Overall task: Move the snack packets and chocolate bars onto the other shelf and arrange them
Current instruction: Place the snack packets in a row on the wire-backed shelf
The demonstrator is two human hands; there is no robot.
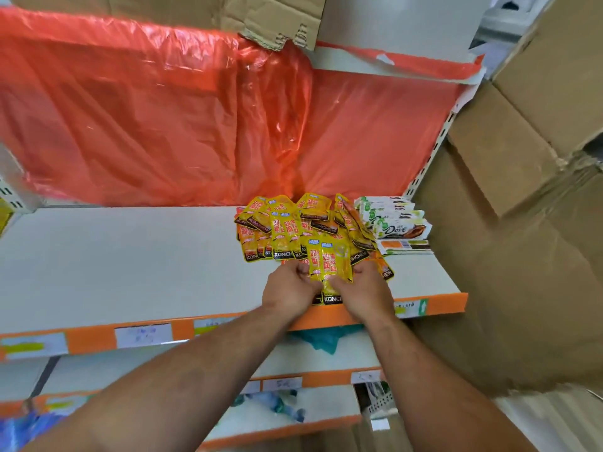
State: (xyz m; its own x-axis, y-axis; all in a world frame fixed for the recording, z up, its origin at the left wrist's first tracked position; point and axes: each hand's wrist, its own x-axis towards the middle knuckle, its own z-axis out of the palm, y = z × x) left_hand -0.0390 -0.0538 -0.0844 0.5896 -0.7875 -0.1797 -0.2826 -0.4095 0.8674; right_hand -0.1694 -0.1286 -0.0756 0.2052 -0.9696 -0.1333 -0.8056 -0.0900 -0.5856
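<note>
Several yellow snack packets (293, 226) lie in an overlapping heap at the right of a white shelf (130, 256). White and green chocolate bars (394, 220) are stacked just right of the heap, against the shelf's upright. My left hand (290, 291) and my right hand (362, 291) meet near the shelf's front edge. Both grip a small bunch of yellow packets (329, 265) between them, fingers curled around its lower part.
Red plastic sheet (163, 109) hangs behind the shelf. Stacked cardboard boxes (522, 190) stand close on the right. The shelf front carries an orange strip with price labels (143, 336). Lower shelves (310, 357) hold a teal bag and blue items.
</note>
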